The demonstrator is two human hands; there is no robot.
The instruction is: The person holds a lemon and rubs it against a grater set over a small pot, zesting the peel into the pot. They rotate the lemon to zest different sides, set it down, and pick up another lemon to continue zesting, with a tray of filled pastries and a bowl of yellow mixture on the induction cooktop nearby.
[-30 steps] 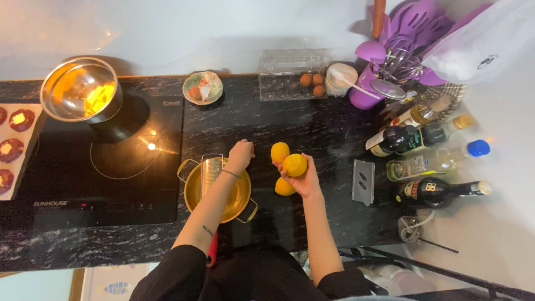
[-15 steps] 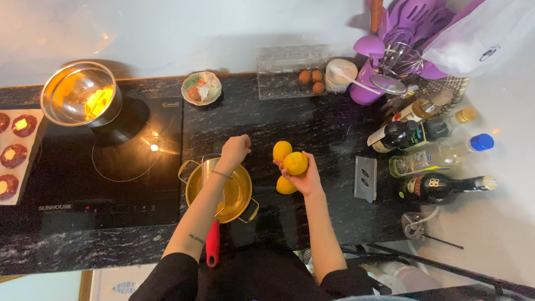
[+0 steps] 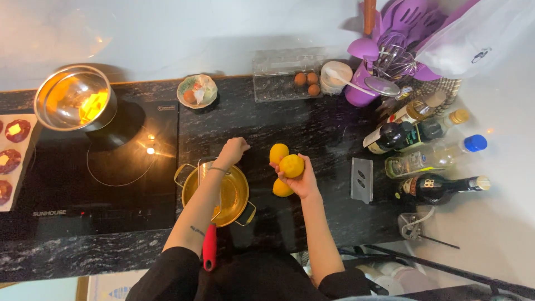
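Right hand (image 3: pixel 298 177) cups one lemon (image 3: pixel 291 165) above two lemons (image 3: pixel 278 153) on dark counter (image 3: pixel 312 128); left hand (image 3: pixel 233 150), loosely closed and empty, should steady the gold pot (image 3: pixel 237 195).

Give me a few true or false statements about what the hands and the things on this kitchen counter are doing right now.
1. The right hand holds a yellow lemon. True.
2. The left hand is gripping a bottle. False: it hangs closed just beyond the gold pot, with no bottle in it.
3. The steel bowl stands on the cooktop. True.
4. The egg carton is full. False: only three brown eggs show in it.
5. The bottles lie at the left. False: they lie at the right.
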